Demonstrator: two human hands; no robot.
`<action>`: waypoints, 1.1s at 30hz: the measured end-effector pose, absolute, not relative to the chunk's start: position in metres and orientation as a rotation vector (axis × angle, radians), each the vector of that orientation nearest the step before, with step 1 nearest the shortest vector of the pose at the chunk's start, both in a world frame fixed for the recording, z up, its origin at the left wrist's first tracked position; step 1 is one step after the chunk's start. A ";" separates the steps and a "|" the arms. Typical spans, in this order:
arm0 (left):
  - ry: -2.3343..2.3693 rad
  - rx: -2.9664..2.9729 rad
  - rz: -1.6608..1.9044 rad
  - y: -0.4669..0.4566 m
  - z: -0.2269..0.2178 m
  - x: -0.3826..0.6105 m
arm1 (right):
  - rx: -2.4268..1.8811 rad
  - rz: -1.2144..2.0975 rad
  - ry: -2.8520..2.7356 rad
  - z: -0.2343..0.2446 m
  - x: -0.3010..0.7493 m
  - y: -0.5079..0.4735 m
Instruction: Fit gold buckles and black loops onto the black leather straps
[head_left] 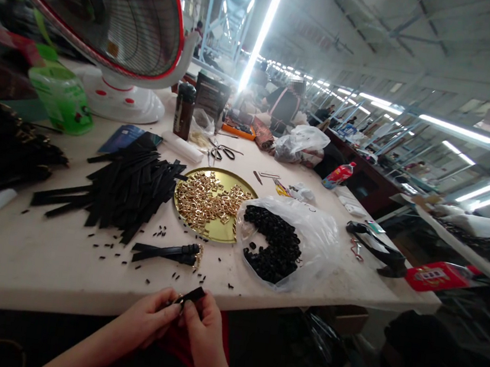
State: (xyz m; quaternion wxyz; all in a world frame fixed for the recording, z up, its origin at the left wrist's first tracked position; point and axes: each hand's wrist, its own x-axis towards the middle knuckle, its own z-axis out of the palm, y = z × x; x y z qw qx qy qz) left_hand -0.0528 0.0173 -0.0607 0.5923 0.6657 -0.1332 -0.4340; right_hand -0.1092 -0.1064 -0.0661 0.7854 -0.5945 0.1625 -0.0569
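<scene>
The left hand and the right hand meet at the near edge of the desk. Both pinch one short black strap, so each grip is closed on it: the left fingertips hold its near end and the right thumb and fingers its far end. The strap sits just over the desk's edge. Whether a small metal part sits at the left fingertips is hard to tell. Just beyond the grip lie two finished straps with a gold buckle, with small loose black bits scattered on either side of them. Farther out and left of the grip spreads a heap of cut black strips. Straight ahead of the grip sits a round gold tray holding gold buckles. To the right of the grip a clear plastic bag lies open with black loops in it, touching the tray. Scissors and a dark bottle stand well beyond the tray. A white fan with a red rim looms far to the left, beside a green container. Another person sits at the desk's far end. Nothing lies between the grip and the nearest straps.
</scene>
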 end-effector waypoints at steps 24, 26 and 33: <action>-0.117 1.590 -0.894 0.003 -0.060 -0.058 | -1.647 -0.099 0.288 -0.063 -0.100 -0.123; -0.135 1.650 -0.909 0.002 -0.061 -0.057 | -1.853 -0.177 0.254 -0.069 -0.102 -0.127; -0.349 1.919 -0.747 -0.001 -0.047 -0.056 | -1.699 -0.023 0.265 -0.066 -0.096 -0.134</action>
